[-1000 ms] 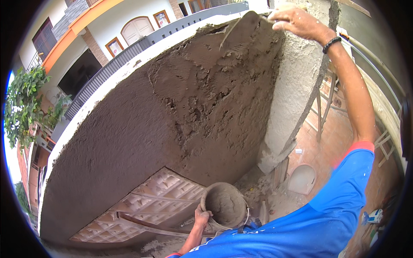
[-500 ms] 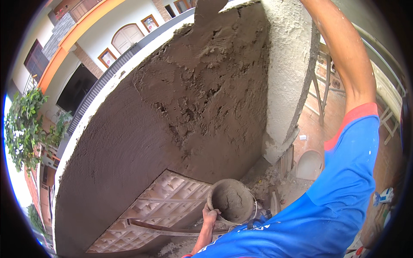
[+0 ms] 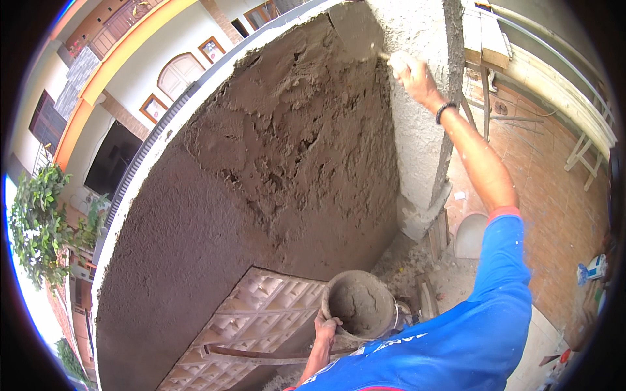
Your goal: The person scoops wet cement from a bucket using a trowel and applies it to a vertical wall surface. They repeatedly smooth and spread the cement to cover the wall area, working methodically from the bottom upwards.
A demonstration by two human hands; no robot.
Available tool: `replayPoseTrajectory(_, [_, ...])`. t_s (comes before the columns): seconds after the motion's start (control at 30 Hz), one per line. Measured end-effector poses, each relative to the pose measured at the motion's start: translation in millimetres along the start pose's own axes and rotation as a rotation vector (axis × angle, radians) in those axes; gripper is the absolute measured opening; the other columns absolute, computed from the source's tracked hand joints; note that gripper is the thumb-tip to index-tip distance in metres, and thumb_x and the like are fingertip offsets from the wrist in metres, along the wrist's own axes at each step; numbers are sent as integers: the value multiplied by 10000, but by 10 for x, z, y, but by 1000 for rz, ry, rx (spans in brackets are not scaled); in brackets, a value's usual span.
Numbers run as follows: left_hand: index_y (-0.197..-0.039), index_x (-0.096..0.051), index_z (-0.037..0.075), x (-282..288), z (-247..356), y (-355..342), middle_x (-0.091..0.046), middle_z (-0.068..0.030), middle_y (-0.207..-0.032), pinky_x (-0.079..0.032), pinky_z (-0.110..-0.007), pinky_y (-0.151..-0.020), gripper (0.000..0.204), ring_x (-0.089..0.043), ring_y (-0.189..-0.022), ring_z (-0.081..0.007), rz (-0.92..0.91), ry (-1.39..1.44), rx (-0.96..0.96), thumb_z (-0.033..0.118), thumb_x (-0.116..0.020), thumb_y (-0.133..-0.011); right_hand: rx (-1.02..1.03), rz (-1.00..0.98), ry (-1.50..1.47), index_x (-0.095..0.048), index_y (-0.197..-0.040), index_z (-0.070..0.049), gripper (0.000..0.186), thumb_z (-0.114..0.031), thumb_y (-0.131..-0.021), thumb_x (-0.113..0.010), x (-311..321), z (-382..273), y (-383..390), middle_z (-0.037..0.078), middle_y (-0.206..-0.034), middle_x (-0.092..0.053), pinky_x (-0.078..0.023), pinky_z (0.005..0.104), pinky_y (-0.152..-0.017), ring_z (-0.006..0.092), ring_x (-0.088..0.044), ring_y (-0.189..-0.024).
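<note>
Left hand (image 3: 326,328), clamped on the bucket (image 3: 355,276) at its rim's 8 o'clock, thumb over the lip.
Bucket, one, at the view's 5 o'clock: mouth toward the viewer, long axis foreshortened, running away. Probably heavy, stiff-walled; rim offers the firm hold.
Mortar (image 3: 362,313), grey, inside the bucket: likely dense, soft, slippery when wet.
Right hand (image 3: 416,77), at 1 o'clock, fingers wrapped on the handle of the trowel (image 3: 357,31).
Trowel, one, just past 12 o'clock: blade points to 10, long axis 10 to 4. Likely light, stiff; handle is the grasp.
Plastered wall (image 3: 300,124), brown, rough: blade overlaps its upper corner, contact uncertain.
</note>
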State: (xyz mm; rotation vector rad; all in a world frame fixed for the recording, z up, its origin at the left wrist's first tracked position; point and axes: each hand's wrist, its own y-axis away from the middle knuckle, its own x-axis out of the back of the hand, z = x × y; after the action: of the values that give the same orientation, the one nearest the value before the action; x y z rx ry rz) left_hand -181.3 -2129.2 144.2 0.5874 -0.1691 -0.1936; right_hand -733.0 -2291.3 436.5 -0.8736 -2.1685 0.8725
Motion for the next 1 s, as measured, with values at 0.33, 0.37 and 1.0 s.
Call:
replayPoseTrajectory(0.33, [-1172, -576, -17, 133, -5, 69, -632, -91, -962, -497, -321, -676, 593, -593, -798, -208, 53, 17, -9, -160, -557, -597, -101, -24, 13, -577, -963, -91, 481, -522, -986, -365, -311, 442, -342, -3, -669, -503, -437, 287, -561, 100, -486, -596])
replayPoseTrajectory(0.37, [-1173, -568, -23, 153, -18, 41, -622, -81, -937, -487, -311, -649, 594, -579, -768, -197, 49, 25, -12, -159, -562, -595, -175, -25, -88, -573, -960, -87, 474, -511, -991, -364, -337, 515, -287, -8, -661, -488, -428, 278, -549, 92, -472, -589])
replayPoseTrajectory(1.0, [-1109, -579, -18, 190, -150, -89, -610, -67, -872, -467, -302, -594, 526, -575, -718, -187, 40, -35, 22, -144, -580, -599, -732, 215, -1225, -516, -882, -51, 355, -361, -995, -386, -835, -467, 290, 60, -660, -551, -533, 365, -487, 179, -562, -521])
